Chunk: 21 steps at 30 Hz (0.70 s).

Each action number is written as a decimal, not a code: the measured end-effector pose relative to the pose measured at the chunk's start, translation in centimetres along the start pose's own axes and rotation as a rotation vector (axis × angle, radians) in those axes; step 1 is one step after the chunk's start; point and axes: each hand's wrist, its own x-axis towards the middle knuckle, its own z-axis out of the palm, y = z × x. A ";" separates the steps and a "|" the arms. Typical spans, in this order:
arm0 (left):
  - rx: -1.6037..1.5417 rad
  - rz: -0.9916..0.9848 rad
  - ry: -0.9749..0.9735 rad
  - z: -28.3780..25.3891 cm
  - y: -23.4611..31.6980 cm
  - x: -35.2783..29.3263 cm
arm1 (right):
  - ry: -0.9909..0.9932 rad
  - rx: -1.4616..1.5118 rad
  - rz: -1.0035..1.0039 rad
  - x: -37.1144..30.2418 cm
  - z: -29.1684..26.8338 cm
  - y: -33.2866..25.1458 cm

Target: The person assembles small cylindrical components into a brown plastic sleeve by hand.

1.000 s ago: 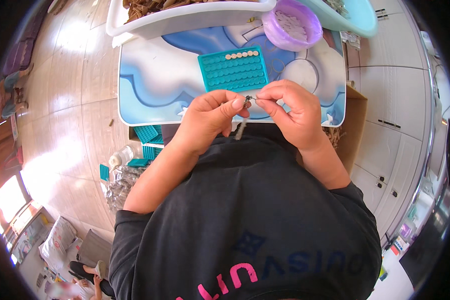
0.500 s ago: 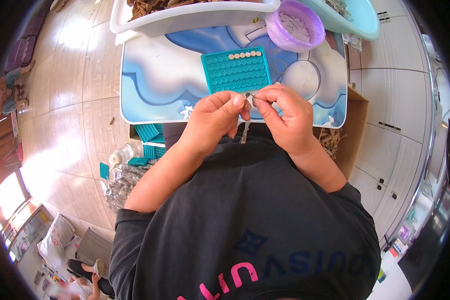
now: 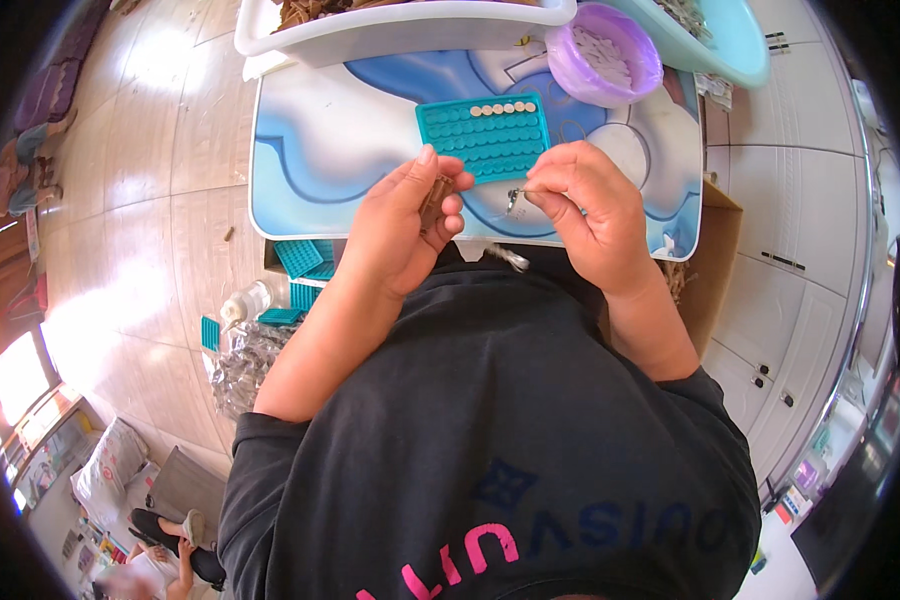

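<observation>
My left hand is half curled, palm up, in front of the table edge. A brown, strip-like piece lies held between its thumb and fingers. To its right, my right hand pinches a small dark, thin object at its fingertips; its kind is too small to tell. Below and between my hands is a small whitish, blurred thing, over my dark clothing. Just beyond the hands, a teal moulded tray with rows of round hollows rests on the table; several pale round discs fill part of its far row.
At the table's far edge stands a white tub of brown pieces. Beside it are a purple bowl of whitish pieces and a light blue basin. A cardboard box stands right; teal trays and plastic bags lie left.
My hands have moved apart from touching. The left has turned palm up, showing the brown piece; the right has drawn right with the small dark object. The whitish thing has shifted right.
</observation>
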 end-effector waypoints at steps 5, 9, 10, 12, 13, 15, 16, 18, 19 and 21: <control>-0.093 0.007 0.034 0.9 -0.9 0.0 | 0.039 0.034 -0.005 0.4 1.8 -0.2; -0.126 -0.019 -0.020 0.7 -1.6 0.1 | 0.071 -0.158 -0.098 0.6 3.3 0.1; -0.124 -0.018 -0.042 0.7 -1.7 0.0 | 0.069 -0.156 -0.098 0.6 3.3 0.1; -0.120 -0.012 -0.039 0.9 -1.8 0.1 | 0.073 -0.214 -0.109 0.7 3.5 0.3; -0.114 -0.007 -0.038 0.9 -1.8 0.1 | 0.072 -0.213 -0.109 0.7 3.5 0.3; -0.114 0.005 -0.053 0.8 -1.9 0.2 | 0.071 -0.255 -0.140 0.7 3.5 0.4; -0.114 0.016 -0.069 0.8 -2.0 0.2 | 0.070 -0.255 -0.140 0.8 3.5 0.5; -0.097 0.015 -0.072 1.3 -1.7 -0.2 | 0.059 -0.271 -0.188 0.9 3.3 0.9; -0.079 0.015 -0.076 1.5 -1.5 -0.4 | 0.059 -0.273 -0.187 1.0 3.2 1.0; -0.030 0.014 -0.090 1.7 -1.2 -0.5 | 0.044 -0.278 -0.187 1.1 2.9 1.0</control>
